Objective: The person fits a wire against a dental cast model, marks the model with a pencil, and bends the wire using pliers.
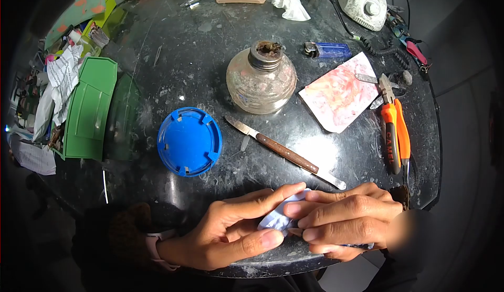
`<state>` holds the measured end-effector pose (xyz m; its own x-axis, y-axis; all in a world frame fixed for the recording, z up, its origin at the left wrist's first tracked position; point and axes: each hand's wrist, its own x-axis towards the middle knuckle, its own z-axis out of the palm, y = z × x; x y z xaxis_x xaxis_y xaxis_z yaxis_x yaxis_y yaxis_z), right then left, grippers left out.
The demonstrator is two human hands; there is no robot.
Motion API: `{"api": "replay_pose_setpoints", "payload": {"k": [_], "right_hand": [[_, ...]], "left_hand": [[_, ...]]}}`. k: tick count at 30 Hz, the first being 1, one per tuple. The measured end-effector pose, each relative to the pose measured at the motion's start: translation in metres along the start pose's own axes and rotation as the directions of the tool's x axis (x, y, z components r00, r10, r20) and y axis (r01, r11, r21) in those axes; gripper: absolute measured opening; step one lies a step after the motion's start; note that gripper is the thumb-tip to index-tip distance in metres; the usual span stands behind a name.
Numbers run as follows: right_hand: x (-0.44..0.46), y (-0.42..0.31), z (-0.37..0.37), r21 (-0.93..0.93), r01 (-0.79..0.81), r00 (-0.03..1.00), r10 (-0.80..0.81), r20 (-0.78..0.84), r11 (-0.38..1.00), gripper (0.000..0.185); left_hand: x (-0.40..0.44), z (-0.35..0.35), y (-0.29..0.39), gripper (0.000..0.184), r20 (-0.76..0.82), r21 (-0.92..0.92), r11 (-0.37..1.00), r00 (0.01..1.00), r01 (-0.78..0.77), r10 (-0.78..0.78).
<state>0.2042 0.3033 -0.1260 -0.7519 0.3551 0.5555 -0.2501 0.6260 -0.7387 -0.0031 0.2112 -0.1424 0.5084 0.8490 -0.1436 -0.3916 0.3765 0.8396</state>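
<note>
Near the front edge of the table, my left hand (226,234) pinches a small pale-blue moulded piece (277,219) between thumb and fingers. My right hand (354,216) is closed around a slim pointed tool (295,232), most of it hidden by the fingers. Its tip is at the lower side of the pale-blue piece; whether it touches, I cannot tell. Just beyond the hands lies a wooden-handled wax knife (286,154), its blade towards the upper left.
A round blue lid (190,142) lies left of a glass spirit lamp (261,84). Farther right are a blue lighter (328,50), a pink-stained pad (341,95) and orange-handled pliers (394,129). A green bin (89,108) stands at the left.
</note>
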Motion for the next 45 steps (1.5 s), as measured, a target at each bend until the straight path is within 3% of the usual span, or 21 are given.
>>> {"api": "replay_pose_setpoints", "payload": {"k": [15, 18, 21, 24, 25, 26, 28, 31, 33, 34, 37, 38, 39, 42, 45], "right_hand": [[0.003, -0.002, -0.005, 0.001, -0.022, 0.998, 0.022, 0.062, 1.0, 0.022], [0.0, 0.0, 0.002, -0.026, 0.007, 1.0, -0.007, -0.007, 1.0, 0.022], [0.004, -0.003, -0.005, 0.002, -0.048, 0.997, 0.048, 0.055, 0.999, 0.021], [0.004, -0.005, -0.006, 0.098, -0.071, 0.997, 0.074, -0.026, 0.993, 0.018], [0.004, -0.008, -0.001, 0.156, -0.096, 0.981, 0.12, -0.155, 0.983, 0.015], [0.005, -0.006, -0.001, 0.141, -0.065, 0.955, 0.103, -0.28, 0.988, 0.017], [0.007, -0.003, -0.009, -0.094, -0.124, 0.909, 0.075, -0.409, 0.988, 0.023], [0.014, 0.012, -0.031, -0.62, -0.157, 0.97, 0.004, -0.241, 0.769, 0.032], [0.011, 0.021, -0.028, -0.589, -0.299, 0.95, 0.174, -0.259, 0.751, 0.036], [0.014, 0.016, -0.024, -0.524, -0.456, 0.89, 0.369, -0.268, 0.72, 0.028], [0.014, 0.017, -0.024, -0.496, -0.506, 0.857, 0.477, -0.196, 0.705, 0.034], [0.011, 0.02, -0.027, -0.383, -0.435, 0.9, 0.4, -0.171, 0.815, 0.038], [0.013, 0.018, -0.034, -0.344, -0.258, 0.966, 0.248, -0.073, 0.903, 0.034], [0.014, 0.006, -0.021, -0.245, -0.203, 0.979, 0.192, -0.067, 0.948, 0.019], [0.011, 0.008, -0.022, -0.317, -0.154, 0.983, 0.179, 0.049, 0.936, 0.012]], "left_hand": [[-0.001, -0.001, 0.0, 0.058, -0.005, 0.005, 1.0, 1.0, 0.024, -0.024], [-0.001, -0.001, -0.001, 0.058, 0.002, 0.01, 1.0, 1.0, 0.009, -0.009], [-0.001, 0.001, -0.001, 0.058, -0.021, -0.029, 0.999, 0.999, 0.028, -0.029], [-0.001, 0.0, -0.003, 0.058, -0.009, -0.11, 0.994, 1.0, 0.024, -0.026], [0.0, -0.005, -0.009, 0.058, 0.029, -0.185, 0.982, 0.999, 0.026, -0.021], [0.0, -0.008, -0.013, 0.058, 0.067, -0.26, 0.965, 0.998, 0.032, -0.015], [0.0, -0.005, -0.015, 0.057, 0.055, -0.306, 0.951, 0.998, 0.034, -0.018], [0.0, -0.002, -0.011, 0.06, 0.044, -0.299, 0.951, 0.997, 0.074, -0.064], [0.001, 0.001, -0.005, 0.066, 0.022, -0.294, 0.947, 0.991, 0.131, -0.13], [0.001, 0.001, -0.005, 0.065, 0.024, -0.297, 0.947, 0.992, 0.125, -0.123], [0.002, 0.001, -0.005, 0.065, 0.022, -0.293, 0.949, 0.993, 0.114, -0.112], [0.002, 0.002, -0.004, 0.065, 0.014, -0.284, 0.952, 0.993, 0.114, -0.115], [0.002, 0.002, -0.003, 0.065, 0.005, -0.276, 0.954, 0.993, 0.114, -0.117], [0.0, 0.002, -0.004, 0.064, -0.003, -0.219, 0.97, 0.993, 0.111, -0.114], [-0.001, 0.002, -0.008, 0.063, -0.018, -0.205, 0.977, 0.998, 0.055, -0.06]]}}
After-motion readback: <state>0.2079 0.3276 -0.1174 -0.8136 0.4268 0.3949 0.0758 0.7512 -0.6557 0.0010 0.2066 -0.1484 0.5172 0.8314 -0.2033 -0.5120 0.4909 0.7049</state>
